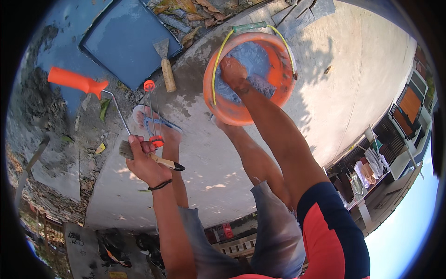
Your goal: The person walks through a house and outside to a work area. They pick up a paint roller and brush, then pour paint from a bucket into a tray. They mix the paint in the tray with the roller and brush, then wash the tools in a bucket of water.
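My left hand is closed on a paintbrush with a wooden, black-tipped handle and grey bristles. The same hand grips a paint roller frame, its orange handle pointing up-left and its bare wire cage standing beside the brush. Inside an orange bucket, my right hand is dipped in cloudy bluish liquid. Its fingers look curled round a wet, bluish-grey roller sleeve that shows past the wrist; the fingertips are hidden.
A blue paint tray lies upper left, with a wooden-handled scraper across its corner. The bucket's yellow handle leans over the rim. Dry leaves and rubble border the concrete. My sandalled foot stands beside the roller cage.
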Demonstrator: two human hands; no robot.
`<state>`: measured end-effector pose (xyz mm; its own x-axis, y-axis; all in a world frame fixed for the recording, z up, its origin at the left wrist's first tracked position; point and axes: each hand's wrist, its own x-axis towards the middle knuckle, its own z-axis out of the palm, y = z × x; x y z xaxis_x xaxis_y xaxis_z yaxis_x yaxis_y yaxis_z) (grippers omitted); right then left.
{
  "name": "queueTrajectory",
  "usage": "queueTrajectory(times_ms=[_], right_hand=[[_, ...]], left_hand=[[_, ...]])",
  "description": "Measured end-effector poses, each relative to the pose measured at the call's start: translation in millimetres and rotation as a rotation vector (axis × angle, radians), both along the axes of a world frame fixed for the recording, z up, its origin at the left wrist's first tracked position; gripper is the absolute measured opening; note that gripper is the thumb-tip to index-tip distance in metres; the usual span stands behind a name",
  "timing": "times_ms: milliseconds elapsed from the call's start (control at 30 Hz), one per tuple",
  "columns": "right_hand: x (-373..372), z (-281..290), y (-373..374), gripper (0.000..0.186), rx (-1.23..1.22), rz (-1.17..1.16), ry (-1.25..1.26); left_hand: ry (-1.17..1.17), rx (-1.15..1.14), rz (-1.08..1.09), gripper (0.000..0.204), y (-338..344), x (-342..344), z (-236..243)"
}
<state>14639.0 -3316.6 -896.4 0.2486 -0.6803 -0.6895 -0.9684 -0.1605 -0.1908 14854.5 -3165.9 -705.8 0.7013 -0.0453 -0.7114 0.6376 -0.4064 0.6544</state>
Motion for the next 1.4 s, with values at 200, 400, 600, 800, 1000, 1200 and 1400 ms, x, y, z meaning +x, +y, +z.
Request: queueTrajectory(times_ms=[200, 400, 600, 800, 1000, 1200, 1400], right_hand=[[-2.5, 17.2, -4.6, 0.031, -0.360, 0.595, 0.052], [-30.2, 22.6, -34.6, 0.047, 0.335, 0.651, 0.283], [-48.6, 27.6, -67.7, 0.064, 0.617, -0.172, -0.108], [-40.9, 8.9, -73.6, 0.055, 1.019, -0.498, -0.083], [-38.4, 7.4, -63.5, 0.063, 0.373, 0.273, 0.021], [-59.5, 60.2, -32.6, 0.070, 0.534, -0.042, -0.036], [-54.6, 78.3, -2.6, 0.069, 0.104, 0.207, 0.154]], left_hand=[[-0.002, -0.016, 0.034, 0.026, -2.3, 1.2, 0.9], [0.004, 0.009, 0.022, 0.026, -3.0, 5.1, 1.4], [-0.016, -0.021, 0.036, 0.026, -4.3, 4.0, 2.4], [-0.012, 0.024, 0.030, 0.026, -6.3, 2.6, 2.0], [-0.012, 0.049, 0.012, 0.027, -8.8, 0.0, 3.1], [-0.003, 0.022, 0.004, 0.027, -5.7, 2.3, -1.0], [-0.003, -0.037, 0.027, 0.025, -8.1, 2.3, -1.0]])
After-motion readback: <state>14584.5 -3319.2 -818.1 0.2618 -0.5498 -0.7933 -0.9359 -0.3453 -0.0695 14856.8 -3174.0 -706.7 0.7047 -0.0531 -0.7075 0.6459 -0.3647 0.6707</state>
